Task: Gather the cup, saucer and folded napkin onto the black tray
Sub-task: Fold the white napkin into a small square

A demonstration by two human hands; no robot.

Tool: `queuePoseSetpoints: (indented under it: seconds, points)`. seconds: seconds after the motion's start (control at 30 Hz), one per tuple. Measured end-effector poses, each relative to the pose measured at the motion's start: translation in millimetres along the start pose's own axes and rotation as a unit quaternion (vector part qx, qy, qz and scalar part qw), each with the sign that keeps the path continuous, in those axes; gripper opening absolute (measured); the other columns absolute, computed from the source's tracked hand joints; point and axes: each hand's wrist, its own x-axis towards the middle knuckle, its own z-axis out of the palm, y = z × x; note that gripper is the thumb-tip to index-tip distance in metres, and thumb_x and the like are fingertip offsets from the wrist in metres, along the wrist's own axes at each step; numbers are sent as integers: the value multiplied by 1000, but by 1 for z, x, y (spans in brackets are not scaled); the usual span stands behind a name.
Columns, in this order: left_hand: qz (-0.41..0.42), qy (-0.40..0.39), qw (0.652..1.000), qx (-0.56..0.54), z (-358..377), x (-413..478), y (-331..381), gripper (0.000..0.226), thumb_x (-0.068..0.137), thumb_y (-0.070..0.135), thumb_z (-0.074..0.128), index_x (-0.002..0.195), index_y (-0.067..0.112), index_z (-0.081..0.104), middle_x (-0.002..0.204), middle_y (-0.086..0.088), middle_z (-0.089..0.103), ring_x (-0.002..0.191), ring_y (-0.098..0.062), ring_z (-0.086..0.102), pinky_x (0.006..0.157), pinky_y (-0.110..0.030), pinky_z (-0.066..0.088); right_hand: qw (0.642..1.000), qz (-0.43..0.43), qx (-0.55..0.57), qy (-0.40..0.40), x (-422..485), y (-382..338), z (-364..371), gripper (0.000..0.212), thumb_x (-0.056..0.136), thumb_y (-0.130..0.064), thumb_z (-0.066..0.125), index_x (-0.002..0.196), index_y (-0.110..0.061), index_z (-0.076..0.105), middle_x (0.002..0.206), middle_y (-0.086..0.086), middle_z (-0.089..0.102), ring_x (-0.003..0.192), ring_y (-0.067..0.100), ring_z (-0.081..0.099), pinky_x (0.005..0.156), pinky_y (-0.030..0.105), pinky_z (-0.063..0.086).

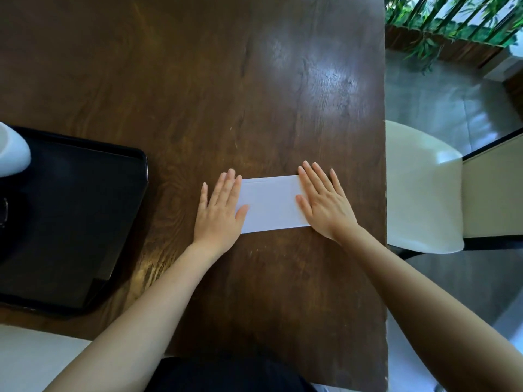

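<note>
A white napkin point(270, 203), folded into a long rectangle, lies flat on the dark wooden table point(226, 80). My left hand point(219, 210) presses flat on its left end, fingers spread. My right hand point(322, 200) presses flat on its right end, fingers spread too. The black tray point(70, 216) sits at the table's left side, apart from the napkin. A white rounded object point(11, 149), cut off by the frame's left edge, stands at the tray's far left corner; I cannot tell whether it is the cup. No saucer shows.
The table's right edge runs just past my right hand. A white chair point(421, 188) stands beside that edge, over grey floor. Green plants behind dark slats point(452, 18) are at the far right. A pale seat point(34, 360) shows at the near left.
</note>
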Motion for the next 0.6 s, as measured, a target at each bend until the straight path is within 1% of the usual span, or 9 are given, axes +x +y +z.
queuePoseSetpoints:
  seconds: [0.1, 0.17, 0.23, 0.27, 0.33, 0.4, 0.47, 0.53, 0.6]
  points:
    - [-85, 30, 987, -130, -11, -6, -5, 65, 95, 39, 40, 148, 16, 10, 159, -6, 6, 146, -21, 4, 117, -37, 0, 1000, 11, 6, 2, 0, -2, 1, 61, 96, -48, 7, 150, -19, 3, 160, -2, 1, 147, 13, -6, 119, 38, -8]
    - [-140, 91, 967, -192, -20, -10, -2, 66, 91, 30, 53, 146, 14, 20, 155, -9, 21, 143, -25, 19, 116, -38, 16, 999, 32, 11, 1, -1, -7, 1, 61, 97, -47, 7, 150, -19, 2, 160, -1, 0, 147, 14, -7, 119, 38, -10]
    - [-185, 148, 943, -235, -27, -12, 5, 63, 86, 23, 61, 141, 14, 31, 146, -10, 37, 132, -27, 36, 107, -39, 35, 998, 58, 14, -1, -3, -12, 2, 61, 97, -48, 7, 150, -19, -1, 160, -1, -3, 147, 15, -9, 118, 38, -12]
    - [-207, 150, 931, -261, -30, -11, 9, 62, 85, 22, 64, 138, 14, 34, 141, -11, 42, 126, -27, 43, 102, -39, 41, 998, 69, 17, 0, -4, -13, 2, 61, 96, -48, 6, 150, -19, -2, 160, -1, -3, 147, 16, -9, 117, 38, -12]
    - [-265, 94, 905, -318, -33, -4, 11, 63, 82, 22, 67, 136, 13, 37, 136, -12, 45, 118, -27, 50, 94, -37, 48, 997, 78, 22, -1, -6, -15, 1, 62, 96, -48, 5, 150, -18, -3, 160, 0, -4, 147, 17, -9, 117, 38, -12]
    - [-317, 22, 881, -351, -36, 7, 9, 65, 79, 22, 68, 136, 11, 38, 136, -13, 45, 115, -28, 52, 85, -32, 47, 996, 80, 24, -3, -7, -16, -1, 62, 96, -48, 5, 150, -19, -3, 160, 0, -4, 147, 16, -9, 116, 37, -14]
    - [-352, -22, 850, -391, -43, 17, 6, 63, 78, 21, 67, 134, 11, 39, 133, -11, 46, 107, -27, 54, 76, -29, 48, 996, 82, 20, -4, -7, -17, -1, 62, 96, -49, 5, 150, -20, -4, 160, -1, -6, 146, 16, -10, 115, 36, -16]
    - [-369, -57, 820, -434, -50, 22, 7, 55, 79, 18, 66, 128, 11, 43, 116, -6, 52, 89, -21, 55, 59, -25, 49, 996, 84, 16, -1, -7, -16, 0, 62, 96, -49, 6, 150, -20, -3, 160, -1, -6, 147, 17, -10, 114, 36, -16]
    - [-363, -72, 809, -457, -54, 23, 9, 34, 80, 16, 64, 112, 12, 52, 92, 0, 54, 75, -15, 53, 50, -23, 43, 996, 84, 15, 3, -7, -17, 0, 62, 96, -50, 5, 150, -20, -3, 160, -1, -5, 147, 17, -9, 114, 36, -16]
